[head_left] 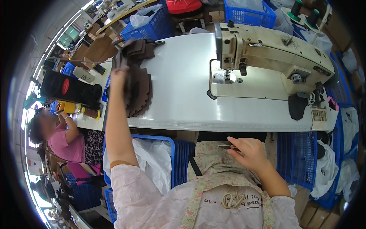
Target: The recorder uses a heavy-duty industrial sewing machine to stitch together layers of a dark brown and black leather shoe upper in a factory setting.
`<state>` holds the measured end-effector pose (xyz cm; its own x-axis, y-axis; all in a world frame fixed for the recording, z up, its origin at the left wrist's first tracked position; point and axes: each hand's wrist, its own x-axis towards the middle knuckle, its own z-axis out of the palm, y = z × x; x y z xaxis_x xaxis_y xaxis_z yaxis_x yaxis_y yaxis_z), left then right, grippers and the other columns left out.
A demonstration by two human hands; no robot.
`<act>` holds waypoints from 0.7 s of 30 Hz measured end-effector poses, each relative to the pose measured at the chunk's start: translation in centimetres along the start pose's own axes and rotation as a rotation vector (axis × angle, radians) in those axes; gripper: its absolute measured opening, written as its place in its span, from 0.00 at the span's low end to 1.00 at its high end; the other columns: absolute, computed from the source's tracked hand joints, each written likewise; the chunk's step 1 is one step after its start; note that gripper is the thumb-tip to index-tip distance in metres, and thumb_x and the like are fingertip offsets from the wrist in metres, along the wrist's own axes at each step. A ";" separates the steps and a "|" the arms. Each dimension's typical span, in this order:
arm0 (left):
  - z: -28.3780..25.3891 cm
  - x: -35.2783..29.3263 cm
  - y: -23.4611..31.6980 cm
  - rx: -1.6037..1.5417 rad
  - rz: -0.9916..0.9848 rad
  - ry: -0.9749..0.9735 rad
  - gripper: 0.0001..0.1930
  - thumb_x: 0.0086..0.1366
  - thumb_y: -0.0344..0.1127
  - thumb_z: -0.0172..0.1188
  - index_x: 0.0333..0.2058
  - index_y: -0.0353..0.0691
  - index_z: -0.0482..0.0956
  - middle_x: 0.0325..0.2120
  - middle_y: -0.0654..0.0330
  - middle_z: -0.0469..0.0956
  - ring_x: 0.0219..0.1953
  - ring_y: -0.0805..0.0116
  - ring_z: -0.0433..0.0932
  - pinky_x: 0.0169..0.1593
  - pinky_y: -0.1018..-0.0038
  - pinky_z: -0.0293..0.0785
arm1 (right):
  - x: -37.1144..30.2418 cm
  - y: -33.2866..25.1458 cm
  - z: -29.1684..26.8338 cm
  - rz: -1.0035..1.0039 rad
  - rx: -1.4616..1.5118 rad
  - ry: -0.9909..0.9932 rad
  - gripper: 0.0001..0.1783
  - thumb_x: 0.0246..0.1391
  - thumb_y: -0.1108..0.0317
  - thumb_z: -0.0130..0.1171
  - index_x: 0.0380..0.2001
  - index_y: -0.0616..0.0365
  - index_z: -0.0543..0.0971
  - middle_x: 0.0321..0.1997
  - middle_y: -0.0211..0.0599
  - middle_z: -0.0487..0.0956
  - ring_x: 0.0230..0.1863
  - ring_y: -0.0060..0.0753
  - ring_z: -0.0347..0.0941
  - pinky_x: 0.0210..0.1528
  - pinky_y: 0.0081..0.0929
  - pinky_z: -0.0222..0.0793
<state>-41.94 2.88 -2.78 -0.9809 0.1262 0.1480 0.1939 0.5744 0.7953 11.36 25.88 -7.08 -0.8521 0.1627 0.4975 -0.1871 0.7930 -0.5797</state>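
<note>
My left arm stretches to the far left of the white sewing table [175,80]. There my left hand [120,72], smeared by motion, seems closed on dark brown fabric pieces [119,60], which blur along with it. Beside it lies a fanned row of brown fabric pieces [144,93] with notched edges, and more brown pieces [139,49] are piled just beyond. Close to my lap, my right hand [249,152] is closed around small metal thread snips [225,146], their blades pointing left. Most of the snips' body is hidden by the fingers.
A cream industrial sewing machine [270,49] occupies the table's right side, with a dark fabric piece [298,107] at its near edge. Blue crates [173,160] flank my lap. At left, a person in pink [66,141] sits near thread cones [91,112] and a black machine [63,87].
</note>
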 end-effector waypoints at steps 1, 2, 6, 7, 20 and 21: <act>-1.3 1.6 1.0 -0.301 -0.120 -0.044 0.33 0.53 0.53 0.68 0.53 0.39 0.74 0.44 0.52 0.78 0.43 0.56 0.77 0.48 0.63 0.74 | 0.0 0.2 -0.2 0.015 -0.004 0.004 0.22 0.47 0.66 0.69 0.46 0.59 0.80 0.26 0.35 0.80 0.25 0.36 0.77 0.26 0.30 0.71; -2.7 3.2 2.2 -0.637 -0.162 0.015 0.28 0.54 0.52 0.68 0.49 0.41 0.77 0.40 0.56 0.79 0.38 0.59 0.77 0.42 0.64 0.76 | -0.1 0.3 -0.3 0.014 0.000 0.011 0.21 0.48 0.66 0.69 0.46 0.59 0.80 0.26 0.35 0.80 0.25 0.37 0.77 0.27 0.31 0.71; -6.4 3.5 7.3 -0.935 0.043 0.126 0.14 0.61 0.46 0.61 0.41 0.47 0.77 0.31 0.60 0.77 0.33 0.65 0.74 0.35 0.69 0.75 | -0.9 0.8 -0.7 0.043 -0.002 0.081 0.21 0.49 0.66 0.68 0.47 0.59 0.80 0.28 0.35 0.80 0.25 0.38 0.77 0.27 0.32 0.72; -6.5 2.0 8.2 -0.789 0.088 0.081 0.11 0.63 0.44 0.59 0.40 0.45 0.77 0.29 0.61 0.78 0.28 0.67 0.74 0.31 0.73 0.72 | -1.4 1.1 -1.1 0.040 0.006 0.128 0.21 0.48 0.66 0.68 0.47 0.59 0.80 0.28 0.35 0.81 0.26 0.37 0.78 0.28 0.31 0.72; 1.0 -24.3 -4.1 -1.093 -0.114 -0.678 0.28 0.69 0.44 0.54 0.64 0.37 0.67 0.51 0.69 0.75 0.50 0.76 0.69 0.57 0.75 0.61 | -13.2 19.1 -24.2 0.657 -0.782 0.458 0.19 0.50 0.75 0.53 0.45 0.50 0.82 0.40 0.33 0.83 0.44 0.34 0.80 0.52 0.39 0.73; 1.9 -25.9 -4.0 -1.035 -0.178 -0.581 0.27 0.69 0.45 0.54 0.63 0.37 0.69 0.50 0.69 0.75 0.50 0.76 0.69 0.57 0.77 0.60 | -14.0 20.9 -24.9 0.640 -0.889 0.343 0.18 0.51 0.73 0.53 0.45 0.47 0.83 0.43 0.31 0.82 0.51 0.34 0.76 0.60 0.47 0.64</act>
<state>-17.31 -1.17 -10.90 -0.7874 0.6102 -0.0875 -0.3094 -0.2684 0.9123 31.54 54.83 -10.07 -0.4627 0.7288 0.5047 0.7600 0.6192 -0.1974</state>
